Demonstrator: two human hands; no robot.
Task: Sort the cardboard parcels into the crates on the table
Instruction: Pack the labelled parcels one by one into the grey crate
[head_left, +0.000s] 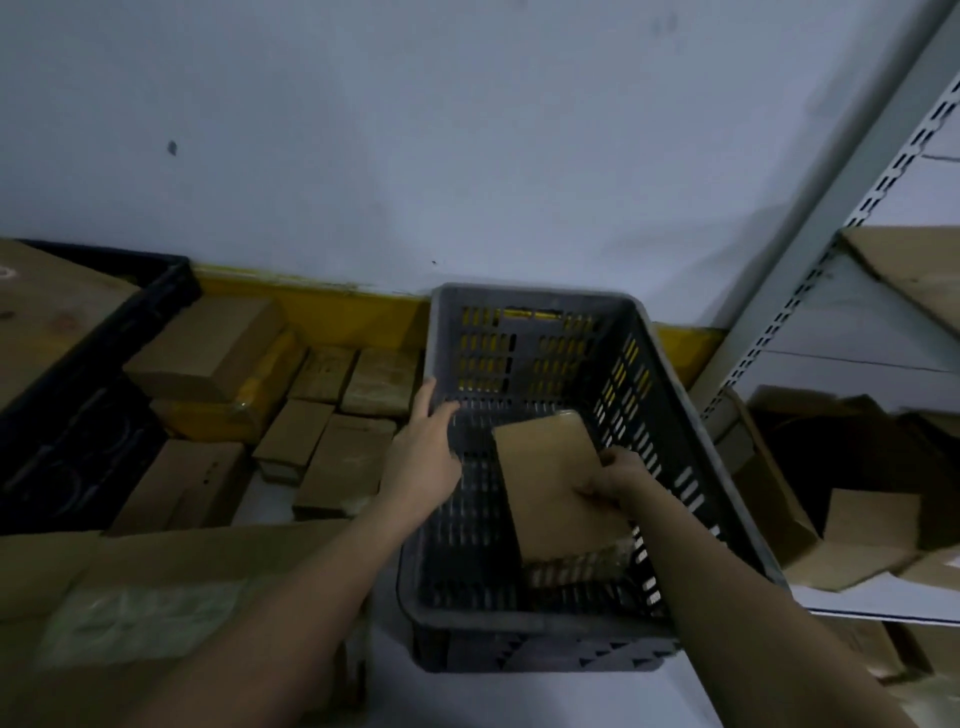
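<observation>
Our right hand (615, 480) grips a flat brown cardboard parcel (558, 483) inside the grey slotted plastic crate (691, 441); our left hand (426, 447), fingers straight, steadies its rim; many small cardboard parcels (332, 431) wait outside.

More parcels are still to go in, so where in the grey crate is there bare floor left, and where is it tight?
Inside the grey crate, the floor is bare along the left wall and the far wall, beyond the left hand. The right half is taken: the right hand holds a cardboard parcel tilted there. Left of the crate, the loose parcels sit crowded together.
</observation>
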